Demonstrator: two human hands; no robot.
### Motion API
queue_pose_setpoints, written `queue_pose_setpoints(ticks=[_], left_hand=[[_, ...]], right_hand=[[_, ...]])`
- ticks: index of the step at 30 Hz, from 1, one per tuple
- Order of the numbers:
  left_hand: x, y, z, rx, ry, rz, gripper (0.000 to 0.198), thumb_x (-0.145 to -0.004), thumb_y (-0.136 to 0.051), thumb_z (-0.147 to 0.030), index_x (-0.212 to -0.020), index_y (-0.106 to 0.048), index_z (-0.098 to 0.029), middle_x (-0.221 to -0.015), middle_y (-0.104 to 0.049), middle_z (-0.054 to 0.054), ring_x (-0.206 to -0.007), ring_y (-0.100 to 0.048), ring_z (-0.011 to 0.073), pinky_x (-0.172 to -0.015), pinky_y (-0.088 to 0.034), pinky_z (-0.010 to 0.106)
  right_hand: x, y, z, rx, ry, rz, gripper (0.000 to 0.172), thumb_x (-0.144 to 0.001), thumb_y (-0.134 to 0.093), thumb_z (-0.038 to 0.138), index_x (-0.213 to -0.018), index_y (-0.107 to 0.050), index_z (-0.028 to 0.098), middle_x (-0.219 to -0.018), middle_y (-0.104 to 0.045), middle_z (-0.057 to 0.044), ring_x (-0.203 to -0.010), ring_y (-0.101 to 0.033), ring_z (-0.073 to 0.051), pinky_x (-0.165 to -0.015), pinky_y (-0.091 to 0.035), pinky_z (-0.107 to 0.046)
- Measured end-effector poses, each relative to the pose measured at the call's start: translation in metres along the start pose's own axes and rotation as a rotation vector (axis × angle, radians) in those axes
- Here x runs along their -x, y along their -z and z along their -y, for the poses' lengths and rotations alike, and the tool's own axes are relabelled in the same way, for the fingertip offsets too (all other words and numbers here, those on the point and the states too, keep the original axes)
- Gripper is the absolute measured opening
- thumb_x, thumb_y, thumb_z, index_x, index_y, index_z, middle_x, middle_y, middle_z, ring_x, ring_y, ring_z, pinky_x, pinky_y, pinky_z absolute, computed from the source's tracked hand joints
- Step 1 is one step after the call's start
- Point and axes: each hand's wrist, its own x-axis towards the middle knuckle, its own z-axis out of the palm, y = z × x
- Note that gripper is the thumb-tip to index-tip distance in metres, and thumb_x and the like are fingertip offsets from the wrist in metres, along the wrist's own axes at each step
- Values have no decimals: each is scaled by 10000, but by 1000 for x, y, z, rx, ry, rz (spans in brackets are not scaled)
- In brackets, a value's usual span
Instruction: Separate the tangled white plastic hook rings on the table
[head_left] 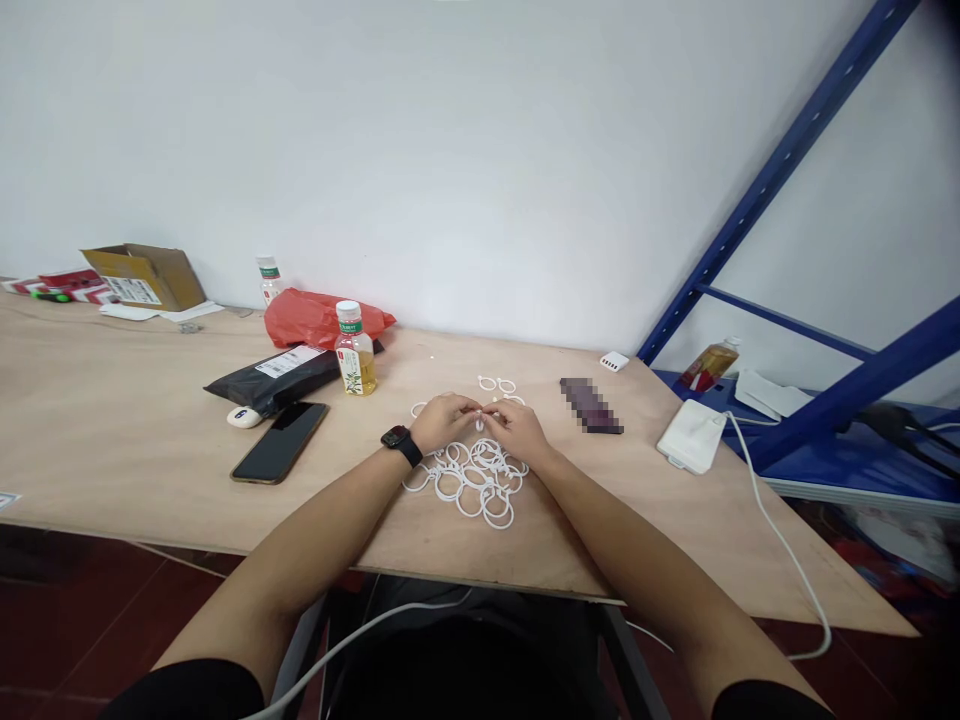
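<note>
My left hand [444, 418] and my right hand [516, 428] meet fingertip to fingertip over the plywood table [112, 430], both pinched on a small white plastic ring [478, 418] between them. A black watch sits on my left wrist. Just in front of my hands lies a heap of several linked white rings [474, 478]. Two or three loose white rings [498, 384] lie a little beyond my hands.
A black phone [280, 441], a black parcel [276, 378], a tea bottle [355, 349] and a red bag [319, 316] lie to the left. A cardboard box [144, 275] stands far left. A white power bank [691, 436] with cable and blue shelving [817, 390] are on the right.
</note>
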Motion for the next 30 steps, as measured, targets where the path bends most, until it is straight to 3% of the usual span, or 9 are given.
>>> queue_pose_setpoints(ticks=[4,7,10,18,22,27,30], left_hand=[[0,-4,2,219,51,-68,211,-845,-623,-313,-966,-725,-173,-951,-746,59,-872,-675,184,-827,-519,296],[1,-6,4,295,122,-65,209,-824,-645,-319,-915,-736,-154,-901,-753,63,-820,-688,183,-780,-537,288],[1,-7,6,302,147,-60,206,-811,-661,-321,-879,-741,-144,-869,-755,66,-787,-690,182,-752,-538,283],[3,-1,6,283,48,3,204,-849,-623,-312,-883,-741,-149,-857,-752,53,-788,-686,167,-764,-522,265],[1,-3,3,299,59,-88,226,-857,-614,-341,-902,-733,-155,-892,-751,61,-816,-684,174,-776,-526,278],[0,-5,10,163,95,-188,215,-816,-663,-365,-859,-725,-164,-833,-744,59,-762,-671,177,-728,-525,290],[-1,3,20,-11,71,-208,180,-783,-690,-329,-873,-723,-176,-870,-742,57,-820,-664,196,-802,-513,326]], right_hand=[[0,1,2,-74,-40,-95,124,-857,-601,259,-895,-712,219,-826,-719,-24,-714,-628,-164,-680,-462,-276],[0,3,3,-84,-2,-86,135,-867,-585,263,-878,-712,219,-795,-712,-22,-693,-617,-161,-676,-455,-277],[0,4,4,-83,32,-67,152,-883,-563,260,-881,-710,220,-787,-709,-22,-710,-624,-162,-691,-455,-279],[3,5,7,-39,103,-45,195,-913,-518,278,-857,-690,203,-768,-689,-43,-739,-629,-178,-695,-461,-291],[2,2,7,-76,38,-90,193,-907,-533,312,-944,-698,220,-861,-721,-42,-757,-648,-176,-718,-492,-295],[3,-4,9,-38,13,-129,261,-898,-552,341,-1101,-681,237,-998,-731,-48,-782,-674,-180,-741,-526,-297],[0,-4,2,59,24,-130,261,-928,-510,314,-1116,-679,249,-1041,-725,-45,-898,-675,-192,-824,-515,-311]])
